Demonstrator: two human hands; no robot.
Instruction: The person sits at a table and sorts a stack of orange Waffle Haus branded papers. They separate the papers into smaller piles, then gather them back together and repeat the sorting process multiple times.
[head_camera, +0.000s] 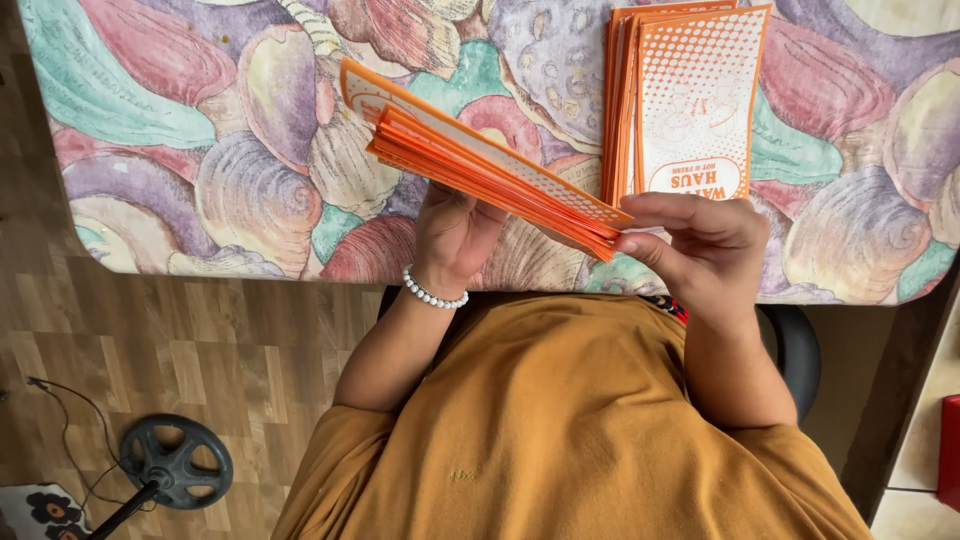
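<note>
We hold a sheaf (480, 165) of flat orange-and-white paper sleeves edge-on above the table (200, 170). The left hand (455, 235) grips it from below, fingers closed under the lower edge; the sheaf hides the fingertips. The right hand (700, 245) pinches the near end, thumb and fingers narrow on the sleeves. A second stack (690, 100) lies flat just beyond the right hand, top cut off. A fan base (175, 462) stands on the floor.

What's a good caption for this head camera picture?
Both hands hold an orange paper stack beside another pile.
</note>
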